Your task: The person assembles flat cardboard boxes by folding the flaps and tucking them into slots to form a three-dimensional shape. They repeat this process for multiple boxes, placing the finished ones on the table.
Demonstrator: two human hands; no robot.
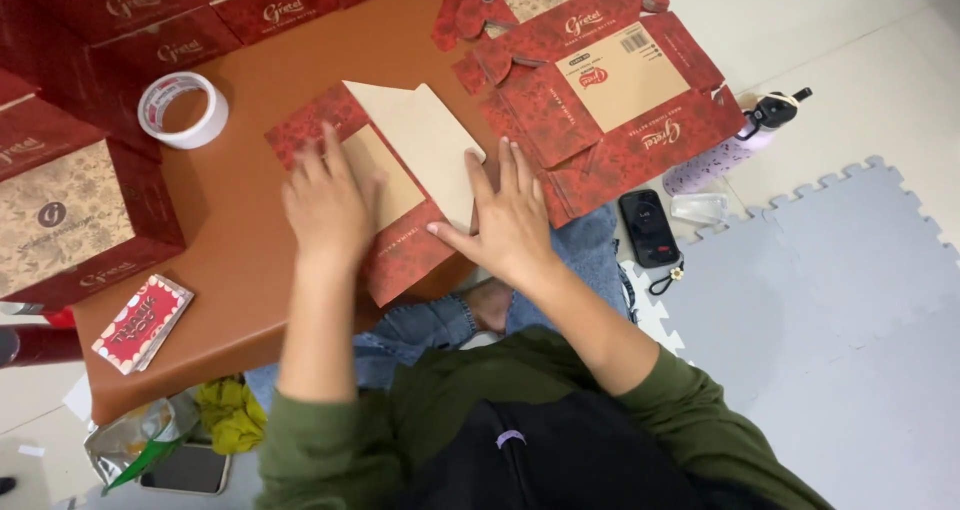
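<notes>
Head view: L hand [328, 208] lies flat, palm down, on a flat red carton [385, 185] at the table [240, 220] front edge. Fingers spread, released, pressing, not gripping. R hand [508, 220] also flat, fingers extended, thumb out to the side, on the carton's R part, fingertips at the edge of its raised tan flap [430, 140]. No grasp on either side.

Carton pos.: centre of table, between both hands, near corner overhanging the edge above the person's knees. Tan inner side faces up, red print around it.

Adjacent items: tape roll [183, 110] to the L, apart from carton. Red card stack [142, 323] at table's near L corner. Assembled red boxes [70, 210] along L and top edge. Second flat carton [610, 80] top R, just beside the first. On the floor, R: phone [648, 228], bottle [730, 145], grey foam mat [830, 300].
</notes>
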